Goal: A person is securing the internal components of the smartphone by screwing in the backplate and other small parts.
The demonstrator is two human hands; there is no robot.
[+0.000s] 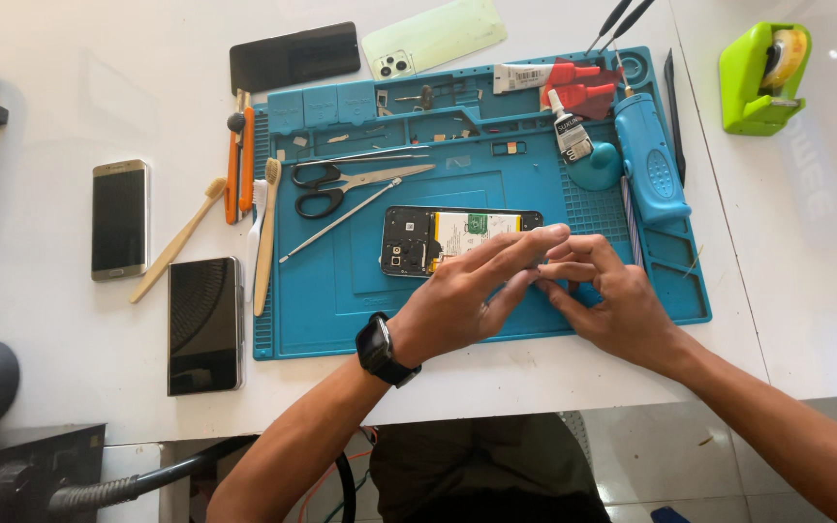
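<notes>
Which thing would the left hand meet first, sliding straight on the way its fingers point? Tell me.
Likely the blue electric tool at the mat's upper right: the left hand lies on the opened phone, fingers pointing up-right. Height is hard to judge.

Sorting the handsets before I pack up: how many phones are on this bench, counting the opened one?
4 phones: a gold-edged phone at far left, a black phone below it, a dark phone at top, and the opened phone on the blue mat under both hands. The pale green back cover isn't counted.

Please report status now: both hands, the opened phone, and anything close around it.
Left hand and right hand both on opened phone, fingers meeting at its right end. Phone flat on blue mat. Scissors and metal probe alongside, apart.
</notes>
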